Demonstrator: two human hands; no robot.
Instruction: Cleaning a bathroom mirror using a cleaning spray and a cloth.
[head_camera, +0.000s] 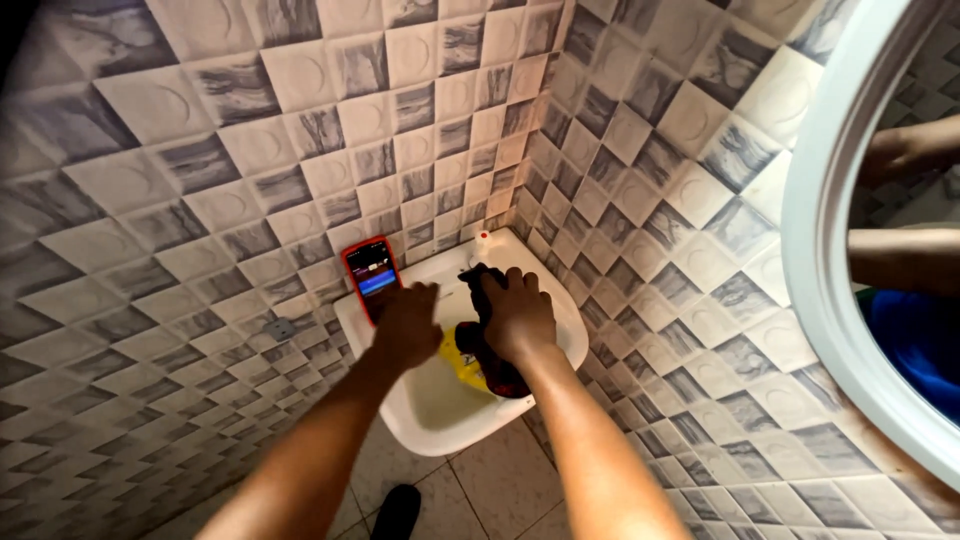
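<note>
Tiled corner sink: right hand presses cloth inside

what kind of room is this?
Likely a small bathroom: a white corner sink, patterned grey tiled walls and a round mirror. Both hands are over the basin, the right hand on a dark cloth.

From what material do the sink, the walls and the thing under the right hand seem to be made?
The sink looks like glazed white ceramic: smooth, rounded, faintly shiny. The wall appears to be tiled, grey-veined and marble-like, with grout lines and a raised relief; real stone or printed ceramic cannot be told. The dark item under the right hand seems to be soft cloth, as it folds and bunches.
</note>
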